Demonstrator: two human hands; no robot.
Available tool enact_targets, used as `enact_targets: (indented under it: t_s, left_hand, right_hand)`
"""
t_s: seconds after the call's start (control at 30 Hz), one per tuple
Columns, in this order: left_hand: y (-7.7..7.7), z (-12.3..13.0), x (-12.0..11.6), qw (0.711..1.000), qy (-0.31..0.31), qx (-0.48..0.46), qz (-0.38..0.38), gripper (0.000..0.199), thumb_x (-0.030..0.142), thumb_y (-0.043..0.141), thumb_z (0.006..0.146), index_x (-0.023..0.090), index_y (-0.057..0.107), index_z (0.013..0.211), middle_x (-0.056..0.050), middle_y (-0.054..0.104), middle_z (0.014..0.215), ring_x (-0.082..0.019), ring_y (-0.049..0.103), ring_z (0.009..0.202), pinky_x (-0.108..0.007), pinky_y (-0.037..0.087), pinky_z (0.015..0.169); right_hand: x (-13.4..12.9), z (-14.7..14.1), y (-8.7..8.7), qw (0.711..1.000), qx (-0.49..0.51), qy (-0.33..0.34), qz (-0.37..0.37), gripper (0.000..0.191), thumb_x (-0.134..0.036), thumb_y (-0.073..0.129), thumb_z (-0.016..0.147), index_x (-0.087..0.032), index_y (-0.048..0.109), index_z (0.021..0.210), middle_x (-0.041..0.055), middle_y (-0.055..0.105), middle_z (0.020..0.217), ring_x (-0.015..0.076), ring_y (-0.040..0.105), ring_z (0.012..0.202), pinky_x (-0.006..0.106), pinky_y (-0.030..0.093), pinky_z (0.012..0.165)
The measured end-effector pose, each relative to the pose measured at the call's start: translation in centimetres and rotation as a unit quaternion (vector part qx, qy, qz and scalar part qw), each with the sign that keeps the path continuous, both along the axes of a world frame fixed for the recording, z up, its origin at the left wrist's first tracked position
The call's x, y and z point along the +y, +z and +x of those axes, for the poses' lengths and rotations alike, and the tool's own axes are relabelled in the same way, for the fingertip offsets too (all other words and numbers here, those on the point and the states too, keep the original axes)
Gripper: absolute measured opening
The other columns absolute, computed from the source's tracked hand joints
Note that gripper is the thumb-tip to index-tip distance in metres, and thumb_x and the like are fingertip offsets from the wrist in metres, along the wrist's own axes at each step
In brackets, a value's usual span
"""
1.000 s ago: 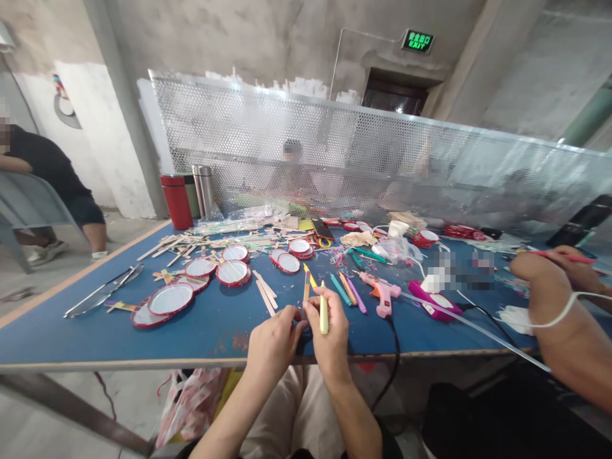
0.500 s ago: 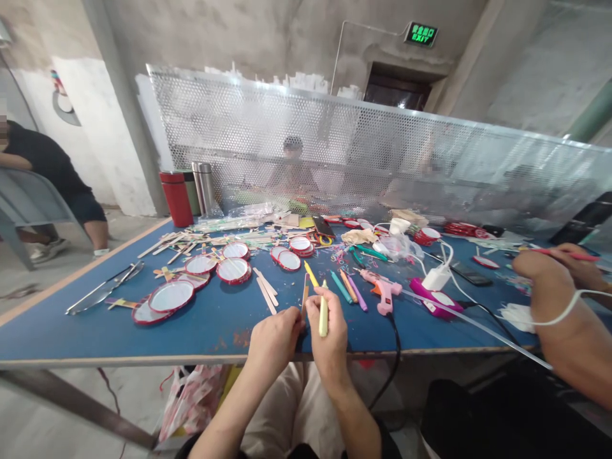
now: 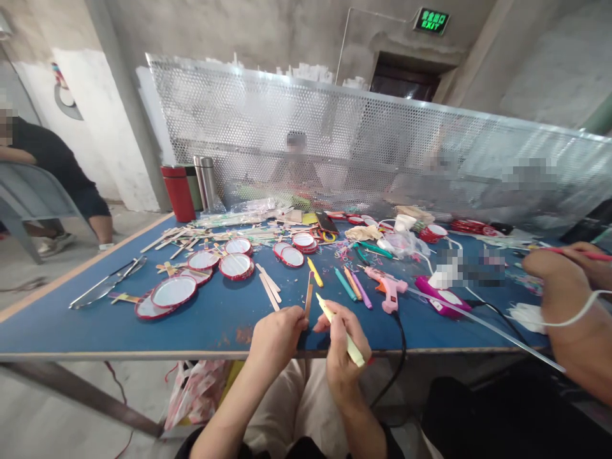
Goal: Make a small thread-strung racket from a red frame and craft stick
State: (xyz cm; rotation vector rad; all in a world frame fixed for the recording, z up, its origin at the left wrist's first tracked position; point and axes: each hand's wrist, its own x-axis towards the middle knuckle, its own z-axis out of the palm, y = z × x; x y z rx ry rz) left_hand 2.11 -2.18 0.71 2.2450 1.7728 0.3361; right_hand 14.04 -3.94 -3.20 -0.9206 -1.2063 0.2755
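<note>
My left hand (image 3: 280, 333) is closed on the lower end of a craft stick (image 3: 309, 294), which stands out upward from the fingers and looks brownish along its face. A pale yellow marker (image 3: 354, 352) lies in my right hand (image 3: 345, 338), its tip pointing up and left toward the stick without touching it. Beyond the stick rests a yellow marker (image 3: 315, 272) on the blue table. Plain craft sticks (image 3: 269, 285) lie to the left, and teal, orange and purple markers (image 3: 345, 284) to the right.
Red-rimmed round discs (image 3: 174, 292) and metal scissors (image 3: 108, 284) lie left. A pink glue gun (image 3: 389, 290) with a black cord sits right, near a magenta power strip (image 3: 442, 299). Bottles (image 3: 178, 193) stand at the back left. Another person's arm (image 3: 568, 312) reaches in from the right.
My right hand has moved right, away from the stick, and the pale yellow marker has tilted from nearly upright to slanting. My left hand still holds the stick. The view has shifted slightly.
</note>
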Motion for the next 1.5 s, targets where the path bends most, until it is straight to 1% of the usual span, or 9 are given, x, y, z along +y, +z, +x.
enact_targets:
  t_s: [0.07,0.13,0.27,0.37,0.67,0.8,1.0,1.27,1.5]
  left_hand:
    - [-0.1,0.0,0.0,1.0,0.001,0.001,0.001,0.024,0.029,0.044,0.094,0.023,0.063,0.081,-0.002,0.075,0.087,-0.019,0.07,0.086,-0.025,0.035,0.059]
    - [-0.2,0.0,0.0,1.0,0.002,0.001,0.002,0.024,0.03,0.043,0.094,0.023,0.063,0.082,-0.002,0.075,0.088,-0.02,0.07,0.086,-0.026,0.035,0.059]
    - [-0.3,0.0,0.0,1.0,0.001,0.001,0.004,0.024,0.031,0.043,0.094,0.024,0.063,0.084,-0.002,0.074,0.088,-0.019,0.07,0.086,-0.026,0.035,0.059]
    - [-0.2,0.0,0.0,1.0,-0.003,0.0,0.006,0.025,0.032,0.042,0.095,0.024,0.063,0.084,-0.001,0.074,0.088,-0.018,0.069,0.085,-0.025,0.035,0.059]
    - [-0.2,-0.1,-0.1,1.0,0.001,-0.004,0.006,0.028,0.033,0.04,0.096,0.025,0.064,0.084,-0.001,0.074,0.087,-0.017,0.069,0.083,-0.024,0.035,0.059]
    - [-0.1,-0.1,-0.1,1.0,-0.001,-0.009,0.009,0.026,0.031,0.042,0.095,0.024,0.064,0.082,-0.001,0.074,0.086,-0.017,0.069,0.083,-0.024,0.034,0.06]
    - [0.1,-0.1,-0.2,1.0,0.001,-0.008,0.005,0.024,0.03,0.045,0.094,0.024,0.064,0.081,-0.001,0.074,0.085,-0.018,0.069,0.083,-0.024,0.032,0.058]
    - [-0.1,-0.2,-0.2,1.0,-0.001,-0.014,0.013,0.027,0.031,0.041,0.095,0.024,0.063,0.08,-0.001,0.075,0.084,-0.017,0.069,0.081,-0.024,0.033,0.058]
    - [-0.2,-0.2,-0.1,1.0,-0.002,-0.017,0.015,0.027,0.032,0.042,0.095,0.024,0.063,0.081,-0.001,0.075,0.086,-0.017,0.069,0.082,-0.024,0.033,0.059]
  right_hand:
    - [0.0,-0.3,-0.4,0.999,0.037,0.001,-0.015,0.01,-0.023,0.05,0.091,-0.019,0.059,0.094,-0.0014,0.062,0.069,0.0137,0.062,0.059,0.027,0.053,0.059]
    - [0.1,-0.3,-0.9,0.999,0.043,0.012,-0.013,0.007,-0.023,0.052,0.09,-0.019,0.057,0.092,-0.0007,0.064,0.072,0.0139,0.064,0.06,0.026,0.054,0.057]
    - [0.3,-0.1,-1.7,1.0,0.003,0.01,-0.002,0.005,-0.021,0.053,0.09,-0.02,0.058,0.092,0.0006,0.064,0.075,0.014,0.065,0.063,0.027,0.055,0.058]
    - [0.4,0.0,-2.0,1.0,-0.018,0.007,-0.004,0.006,-0.021,0.054,0.089,-0.02,0.058,0.093,0.0015,0.064,0.078,0.0145,0.065,0.066,0.027,0.056,0.061]
    - [0.3,0.0,-1.9,0.999,-0.04,-0.005,-0.01,0.008,-0.023,0.055,0.089,-0.019,0.059,0.095,0.003,0.066,0.08,0.0156,0.067,0.068,0.028,0.057,0.062]
    - [0.2,-0.2,-1.7,0.999,-0.025,-0.015,-0.021,0.009,-0.023,0.054,0.09,-0.018,0.058,0.096,0.0036,0.066,0.08,0.0161,0.067,0.069,0.029,0.057,0.063]
    - [0.0,-0.4,-1.3,1.0,-0.001,-0.012,0.003,0.007,-0.02,0.052,0.091,-0.019,0.057,0.094,0.0013,0.065,0.075,0.014,0.066,0.064,0.026,0.055,0.06]
    - [0.1,-0.2,-1.4,0.999,-0.025,-0.011,-0.018,0.009,-0.024,0.054,0.09,-0.018,0.057,0.094,0.0023,0.066,0.076,0.0145,0.066,0.063,0.027,0.056,0.06]
    - [0.1,-0.2,-1.4,0.999,-0.038,-0.022,-0.016,0.009,-0.025,0.054,0.09,-0.018,0.058,0.094,0.0029,0.066,0.076,0.0151,0.067,0.064,0.028,0.056,0.06]
